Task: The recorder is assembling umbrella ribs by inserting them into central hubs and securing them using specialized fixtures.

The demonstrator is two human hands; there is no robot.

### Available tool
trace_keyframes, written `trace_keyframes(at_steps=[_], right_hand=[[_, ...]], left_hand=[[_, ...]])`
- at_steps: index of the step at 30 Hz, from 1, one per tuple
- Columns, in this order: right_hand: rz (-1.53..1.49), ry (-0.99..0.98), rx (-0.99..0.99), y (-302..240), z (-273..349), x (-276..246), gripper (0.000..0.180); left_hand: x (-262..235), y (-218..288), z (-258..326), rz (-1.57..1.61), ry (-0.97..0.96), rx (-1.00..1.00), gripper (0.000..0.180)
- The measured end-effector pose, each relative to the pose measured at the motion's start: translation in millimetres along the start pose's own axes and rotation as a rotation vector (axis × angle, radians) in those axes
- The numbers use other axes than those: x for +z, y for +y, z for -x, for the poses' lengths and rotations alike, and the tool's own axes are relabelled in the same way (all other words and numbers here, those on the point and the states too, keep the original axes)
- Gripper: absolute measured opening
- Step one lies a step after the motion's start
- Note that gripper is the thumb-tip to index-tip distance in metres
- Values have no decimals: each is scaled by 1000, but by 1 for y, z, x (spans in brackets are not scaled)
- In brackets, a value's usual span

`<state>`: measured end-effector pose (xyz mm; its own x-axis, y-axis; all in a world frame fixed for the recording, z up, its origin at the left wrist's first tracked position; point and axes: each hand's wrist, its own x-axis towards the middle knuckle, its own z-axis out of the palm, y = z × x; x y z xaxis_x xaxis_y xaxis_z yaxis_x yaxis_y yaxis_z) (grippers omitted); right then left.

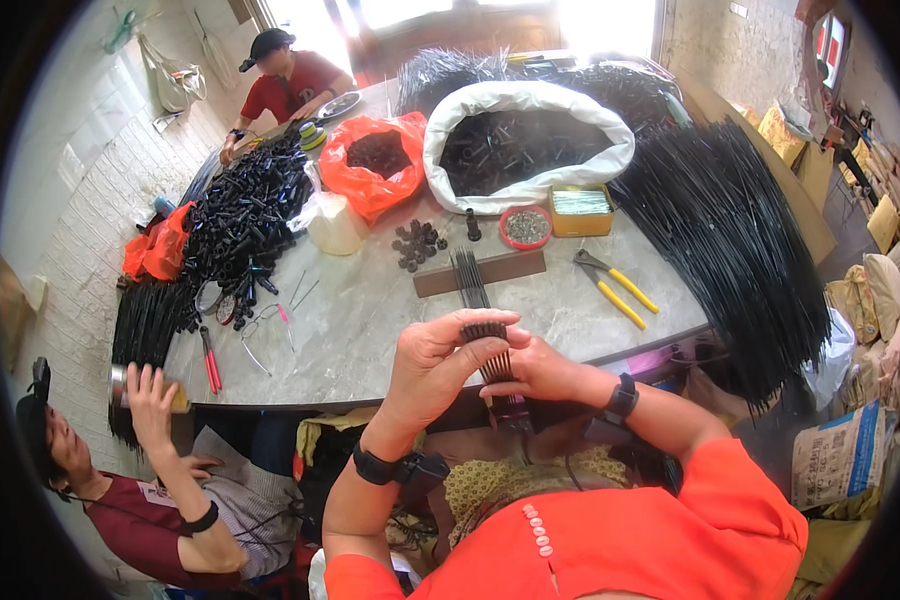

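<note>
Both of my hands hold one small bundle of thin black rods [487,352] close to my chest, above the table's near edge. My left hand [435,365] wraps over the bundle's top end, thumb and fingers curled around it. My right hand [540,372] grips the same bundle from the right, lower down. More black rods [469,277] lie on the grey table [370,320] across a flat brown strip [480,272], just beyond my hands.
Yellow-handled pliers [615,287] lie to the right. A big fan of long black rods [740,230] covers the table's right side. A white sack [525,140], an orange bag [375,160], small black caps [417,243] and red-handled pliers [210,358] are there. Two other people sit at the left.
</note>
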<state>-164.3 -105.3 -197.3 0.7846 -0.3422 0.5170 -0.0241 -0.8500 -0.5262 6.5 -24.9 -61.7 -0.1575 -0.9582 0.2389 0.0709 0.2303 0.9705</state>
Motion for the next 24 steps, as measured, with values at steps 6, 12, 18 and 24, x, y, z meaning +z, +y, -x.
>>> trace_keyframes(at_steps=[6, 12, 18, 24], right_hand=[[-5, -15, 35, 2, 1, 4, 36], [-81, -244, 148, -12, -14, -26, 40], [-504, -512, 317, 16, -24, -54, 32], [140, -153, 87, 31, -47, -40, 23]], left_hand=[[-7, -6, -1, -34, -90, 35, 17], [-10, -9, 2, -178, -72, 103, 15], [-8, -2, 5, -192, -69, 95, 12], [-8, 1, 7, -202, -76, 88, 10]])
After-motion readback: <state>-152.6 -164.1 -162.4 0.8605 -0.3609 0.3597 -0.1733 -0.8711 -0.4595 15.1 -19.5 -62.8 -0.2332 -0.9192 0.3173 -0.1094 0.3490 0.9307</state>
